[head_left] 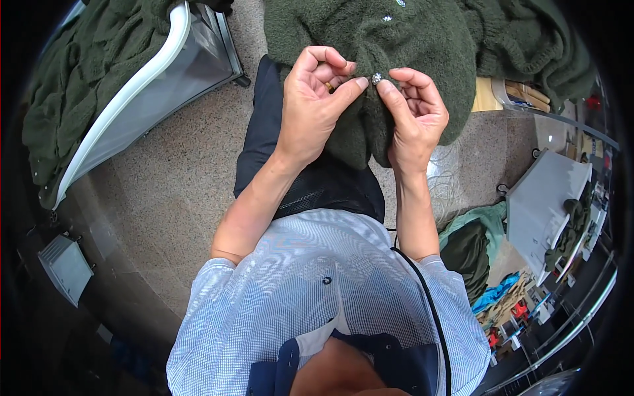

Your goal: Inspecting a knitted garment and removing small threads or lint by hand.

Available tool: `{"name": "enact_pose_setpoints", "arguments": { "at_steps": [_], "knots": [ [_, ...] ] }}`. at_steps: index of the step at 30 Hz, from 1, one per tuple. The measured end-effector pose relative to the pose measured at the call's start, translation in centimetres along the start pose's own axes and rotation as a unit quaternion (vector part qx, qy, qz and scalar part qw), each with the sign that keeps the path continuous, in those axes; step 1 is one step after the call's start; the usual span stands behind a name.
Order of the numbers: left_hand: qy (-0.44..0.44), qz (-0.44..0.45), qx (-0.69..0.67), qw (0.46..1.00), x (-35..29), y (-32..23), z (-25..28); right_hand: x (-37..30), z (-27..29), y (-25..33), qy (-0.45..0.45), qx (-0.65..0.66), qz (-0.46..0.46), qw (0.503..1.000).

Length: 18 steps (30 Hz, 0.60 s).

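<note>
A dark green fuzzy knit cardigan (422, 39) lies across my lap and hangs down between my knees. My left hand (316, 99), with a ring on one finger, is closed on a fold of its edge, thumb and index fingertips at the knit. Close beside it, my right hand (415, 109) is closed at a sparkling round button (376, 78), its thumb tip against the button's edge. Its other fingers curl inward. More shiny buttons (387, 19) show farther up the cardigan. The fabric under my fingertips is partly hidden.
At the left stands a white-rimmed cart (122, 115) with green knitwear (86, 72) piled over it. More green knitwear (528, 39) lies at the far right, above a wooden surface (487, 96). A grey-white cart (545, 198) stands to the right. A black cable (429, 297) runs down my right side.
</note>
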<state>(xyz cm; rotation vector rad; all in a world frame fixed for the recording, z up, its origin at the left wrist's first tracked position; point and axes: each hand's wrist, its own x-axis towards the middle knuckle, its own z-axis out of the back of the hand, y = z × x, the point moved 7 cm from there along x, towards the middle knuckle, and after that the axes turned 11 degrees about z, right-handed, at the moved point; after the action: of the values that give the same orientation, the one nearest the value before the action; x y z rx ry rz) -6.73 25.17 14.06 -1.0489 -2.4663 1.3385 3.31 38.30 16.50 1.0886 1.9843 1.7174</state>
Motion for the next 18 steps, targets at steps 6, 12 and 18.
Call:
{"name": "enact_pose_setpoints", "arguments": {
  "at_steps": [6, 12, 18],
  "knots": [
    [-0.021, -0.028, 0.015, 0.999, -0.21, -0.05, 0.18, 0.19, -0.58, 0.45, 0.05, -0.06, 0.011, 0.997],
    [-0.021, -0.027, 0.022, 0.999, -0.42, -0.35, 0.41, 0.36, -0.69, 0.32, 0.058, -0.151, 0.058, 0.985],
    [-0.029, -0.028, 0.02, 0.999, -0.59, -0.4, 0.64, 0.28, -0.93, 0.69, 0.074, -0.176, 0.067, 0.979]
  ]
}}
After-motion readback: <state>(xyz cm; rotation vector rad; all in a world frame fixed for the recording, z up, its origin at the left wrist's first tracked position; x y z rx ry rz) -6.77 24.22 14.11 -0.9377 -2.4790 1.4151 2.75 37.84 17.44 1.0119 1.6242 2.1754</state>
